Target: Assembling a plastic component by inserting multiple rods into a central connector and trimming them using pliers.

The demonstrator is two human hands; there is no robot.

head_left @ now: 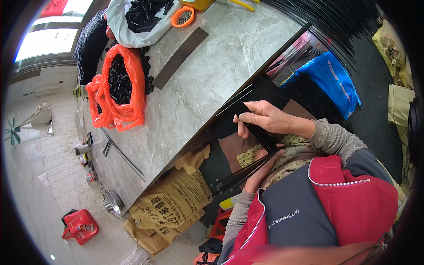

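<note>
Over my lap, my left hand (263, 167) is closed around a bundle of thin black rods (247, 171), palm up, with rods slanting out toward the lower left. Above it, my right hand (270, 118) curls its fingers around the upper part of the black strands (261, 138); exactly where they pass between the fingers is partly hidden. A brown cloth (230, 152) and a yellow patterned fabric (248, 157) lie beneath the hands. Both hands are beside the long edge of the grey marble-look table (212, 66).
On the table are an orange bag (142, 95) of short black tubes, a white bag (120, 33) of black pieces, an orange dish (183, 17) and a dark flat strip (180, 57). Long black rods (327, 26) jut past its far right end. A brown paper sack (172, 207) stands below.
</note>
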